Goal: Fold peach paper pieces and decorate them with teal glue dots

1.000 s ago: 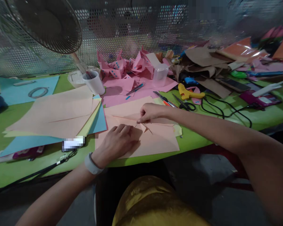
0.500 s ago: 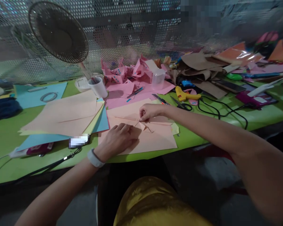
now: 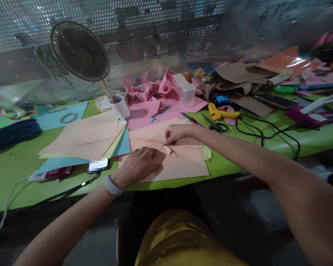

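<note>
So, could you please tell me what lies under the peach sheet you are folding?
A pale yellow sheet peeks out at the right edge of the peach sheet, over the green table. How far it extends underneath is hidden.

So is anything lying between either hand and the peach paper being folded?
Nothing visible. The left hand lies flat on the peach paper, and the right hand pinches a fold at its middle. The scissors and glue gun lie apart, behind the sheet.
</note>
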